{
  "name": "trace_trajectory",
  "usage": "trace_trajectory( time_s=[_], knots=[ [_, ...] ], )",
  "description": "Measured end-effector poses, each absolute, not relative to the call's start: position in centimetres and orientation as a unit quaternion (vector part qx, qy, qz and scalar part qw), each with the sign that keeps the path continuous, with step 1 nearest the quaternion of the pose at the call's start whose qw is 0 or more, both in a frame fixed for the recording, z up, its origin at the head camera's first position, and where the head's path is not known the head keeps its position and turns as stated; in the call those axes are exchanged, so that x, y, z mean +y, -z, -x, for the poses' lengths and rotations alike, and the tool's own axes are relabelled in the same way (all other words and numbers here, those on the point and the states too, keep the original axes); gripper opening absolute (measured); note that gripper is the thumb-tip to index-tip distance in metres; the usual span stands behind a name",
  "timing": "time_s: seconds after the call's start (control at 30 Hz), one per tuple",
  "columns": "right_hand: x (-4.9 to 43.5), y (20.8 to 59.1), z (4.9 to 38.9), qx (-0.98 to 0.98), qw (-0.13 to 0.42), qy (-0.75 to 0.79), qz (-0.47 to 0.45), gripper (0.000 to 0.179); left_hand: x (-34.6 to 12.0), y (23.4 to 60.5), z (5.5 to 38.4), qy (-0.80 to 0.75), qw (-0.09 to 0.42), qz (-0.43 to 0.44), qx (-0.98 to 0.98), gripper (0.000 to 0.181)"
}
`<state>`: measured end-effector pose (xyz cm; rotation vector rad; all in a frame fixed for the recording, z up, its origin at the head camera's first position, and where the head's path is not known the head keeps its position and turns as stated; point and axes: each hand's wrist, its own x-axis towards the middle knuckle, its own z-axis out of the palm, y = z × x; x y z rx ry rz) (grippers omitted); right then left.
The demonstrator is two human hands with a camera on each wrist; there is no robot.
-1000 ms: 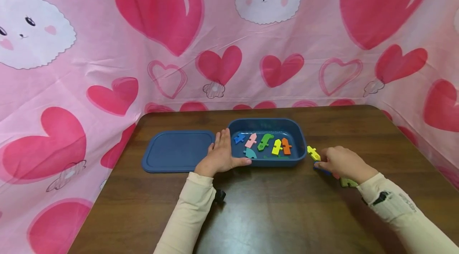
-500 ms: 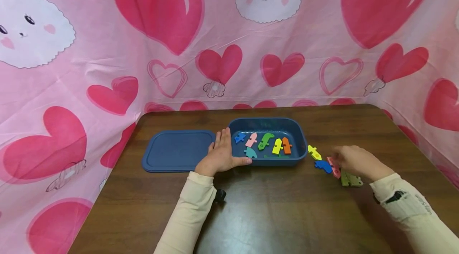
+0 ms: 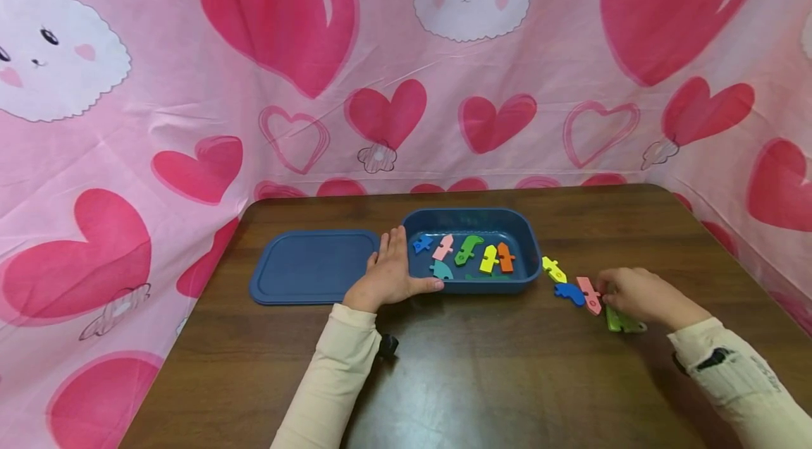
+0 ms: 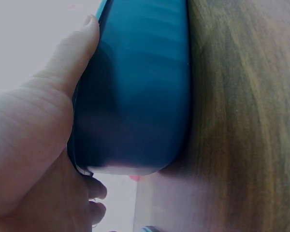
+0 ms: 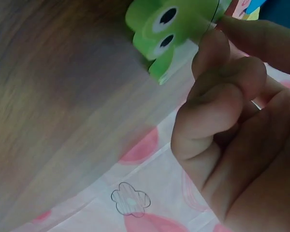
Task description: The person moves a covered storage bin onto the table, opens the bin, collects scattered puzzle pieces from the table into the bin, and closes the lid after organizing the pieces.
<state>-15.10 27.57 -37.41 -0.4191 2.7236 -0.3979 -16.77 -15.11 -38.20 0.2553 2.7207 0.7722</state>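
Note:
My left hand (image 3: 385,278) rests against the left end of a blue box (image 3: 488,288), fingers straight and thumb along its near rim. In the left wrist view the thumb lies along the upper edge of the box wall (image 4: 140,87). At the right, my right hand (image 3: 650,297) pinches the edge of a green puzzle piece (image 3: 624,324) with thumb and a fingertip. Two cartoon eyes show on this green piece (image 5: 169,29) in the right wrist view. Beside it on the table lie a pink-red piece (image 3: 588,295), a blue piece (image 3: 569,293) and a yellow piece (image 3: 554,269).
Inside the box lie several puzzle pieces, among them an orange piece (image 3: 505,258) and a pink piece (image 3: 443,247). A flat blue lid (image 3: 314,267) lies left of the box on the wooden table (image 3: 482,378). A pink heart-patterned cloth (image 3: 438,61) hangs behind.
My right hand has moved right, from over the blue and pink-red pieces to the green piece, which has shifted slightly. Those two pieces are now uncovered. The left hand stays at the box.

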Motion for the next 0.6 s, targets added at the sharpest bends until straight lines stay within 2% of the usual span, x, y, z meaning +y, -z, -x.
trace_trajectory(
  time_s=[0.37, 0.6],
  knots=[
    [26.55, 37.71, 15.34, 0.965, 0.161, 0.137, 0.152, 0.009, -15.17, 38.29, 16.78, -0.273, 0.151, -0.089, 0.946, 0.132],
    [26.96, 37.35, 15.38, 0.97, 0.109, 0.143, 0.163, 0.016, -15.23, 38.4, 16.85, -0.274, 0.147, -0.091, 0.946, 0.133]
  ],
)
